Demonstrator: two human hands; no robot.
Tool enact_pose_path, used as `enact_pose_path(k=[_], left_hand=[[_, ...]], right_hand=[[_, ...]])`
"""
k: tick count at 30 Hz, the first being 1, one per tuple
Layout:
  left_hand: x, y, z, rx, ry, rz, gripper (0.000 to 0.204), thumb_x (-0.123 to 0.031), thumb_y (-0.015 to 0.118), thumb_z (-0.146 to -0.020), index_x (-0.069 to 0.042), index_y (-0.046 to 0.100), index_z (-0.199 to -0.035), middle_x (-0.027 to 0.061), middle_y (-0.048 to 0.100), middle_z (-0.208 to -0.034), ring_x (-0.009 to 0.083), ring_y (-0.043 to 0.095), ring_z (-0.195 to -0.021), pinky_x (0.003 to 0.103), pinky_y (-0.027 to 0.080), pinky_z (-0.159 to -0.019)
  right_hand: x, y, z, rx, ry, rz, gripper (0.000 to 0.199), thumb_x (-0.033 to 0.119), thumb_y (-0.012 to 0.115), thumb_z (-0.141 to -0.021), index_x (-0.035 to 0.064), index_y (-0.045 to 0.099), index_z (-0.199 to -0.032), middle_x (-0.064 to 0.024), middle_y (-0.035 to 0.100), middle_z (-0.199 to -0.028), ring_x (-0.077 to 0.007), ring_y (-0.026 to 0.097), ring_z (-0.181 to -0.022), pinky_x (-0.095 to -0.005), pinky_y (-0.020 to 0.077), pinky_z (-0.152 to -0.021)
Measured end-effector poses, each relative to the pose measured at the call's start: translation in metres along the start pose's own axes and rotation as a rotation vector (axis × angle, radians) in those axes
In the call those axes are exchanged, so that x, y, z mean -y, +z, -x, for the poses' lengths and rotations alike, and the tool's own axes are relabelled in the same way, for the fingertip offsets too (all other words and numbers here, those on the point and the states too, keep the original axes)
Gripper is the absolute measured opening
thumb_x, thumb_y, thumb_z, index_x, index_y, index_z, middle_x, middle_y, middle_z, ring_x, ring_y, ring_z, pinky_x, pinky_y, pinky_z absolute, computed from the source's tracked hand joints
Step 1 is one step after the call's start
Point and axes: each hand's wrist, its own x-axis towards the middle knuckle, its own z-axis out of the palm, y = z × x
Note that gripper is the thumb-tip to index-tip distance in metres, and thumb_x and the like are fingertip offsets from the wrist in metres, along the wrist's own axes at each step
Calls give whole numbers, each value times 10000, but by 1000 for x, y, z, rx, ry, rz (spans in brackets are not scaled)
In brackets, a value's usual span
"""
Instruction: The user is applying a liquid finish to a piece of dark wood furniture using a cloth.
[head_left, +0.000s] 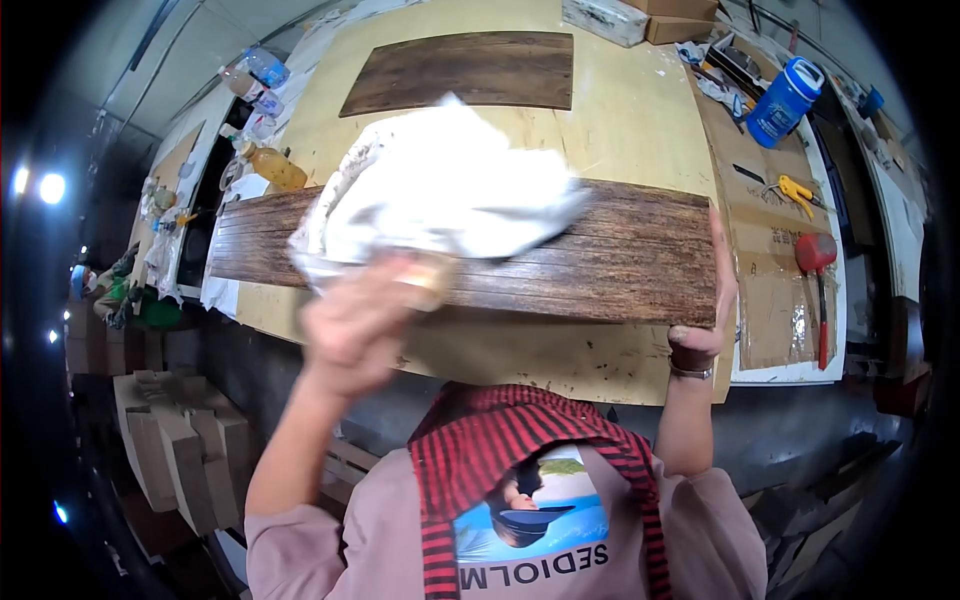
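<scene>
A long dark brown wood-grain board (630,255) lies crosswise in front of me, its near edge raised over the table. My left hand (350,320) is closed on a bunched white cloth (450,185) that covers the board's left-middle part. By its fingertips shows a small tan block (430,282), blurred, its kind unclear. At the board's right end, my right hand (725,285) grips the short edge, fingers along the end and thumb at the near corner.
A second dark board (465,70) lies flat farther back on the pale yellow tabletop (640,130). At left stands a bottle of amber liquid (275,168). On the right are a blue bottle (785,103), a yellow-handled tool (795,192) and a red mallet (816,255) on cardboard.
</scene>
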Motion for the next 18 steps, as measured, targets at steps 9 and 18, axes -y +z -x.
enact_pose_path(k=[9,18], left_hand=[[-48,15,-30,145,15,-37,426,-138,744,-783,-47,676,-1194,197,659,-1230,325,630,-1177,442,476,-1006],[131,-113,94,-470,-848,-19,265,-27,606,-946,72,662,-1185,112,731,-1051,125,663,-922,259,518,-841]], right_hand=[[0,10,1,2,19,29,1275,402,808,-479,-117,248,-1500,-228,484,-1394,-300,511,-1280,-377,396,-1080],[-4,2,2,-10,-32,37,1285,386,801,-475,-100,223,-1514,-236,464,-1408,-314,514,-1274,-411,408,-1077]])
